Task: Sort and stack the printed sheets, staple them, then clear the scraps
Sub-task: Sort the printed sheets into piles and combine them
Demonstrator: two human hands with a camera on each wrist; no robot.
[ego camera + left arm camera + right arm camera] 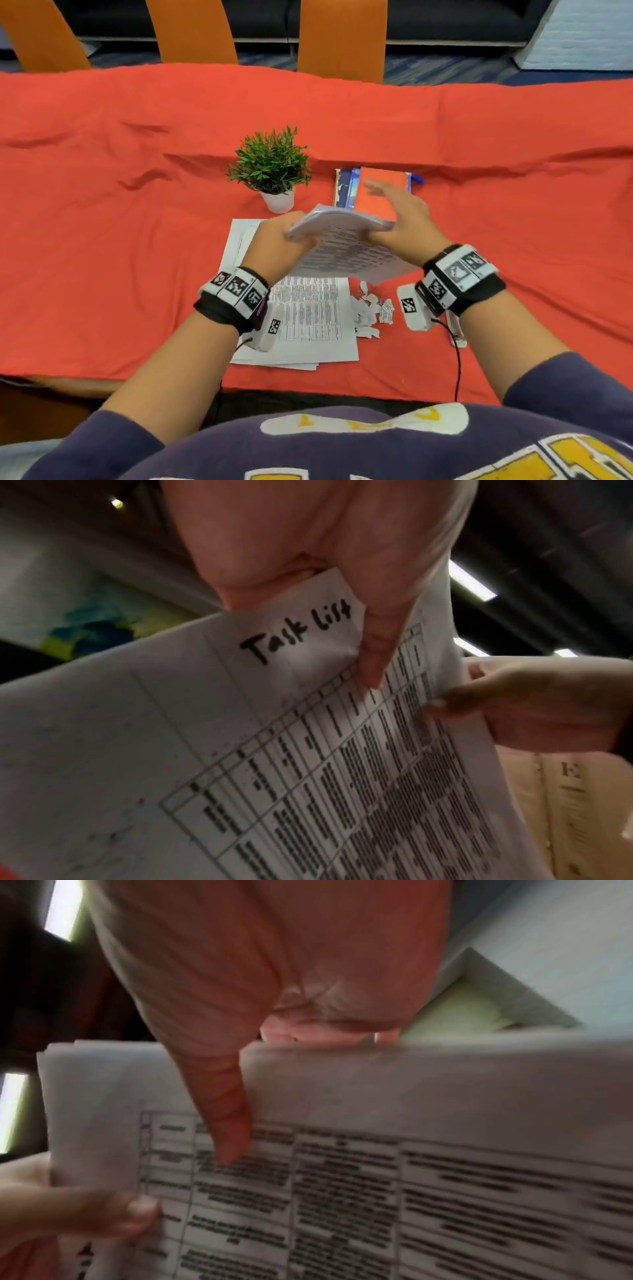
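Sorting stage. My left hand (277,240) and right hand (404,222) each pinch a side of the lifted stack (346,246); more sheets (308,329), scraps (368,313) (uncleared) and stapler (457,330) lie on the surface (513,205); stapling remains.

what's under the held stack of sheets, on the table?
Under the held stack more printed sheets lie flat on the red tablecloth, torn paper scraps beside them. Both hands and the stack cover the sheets' upper part.
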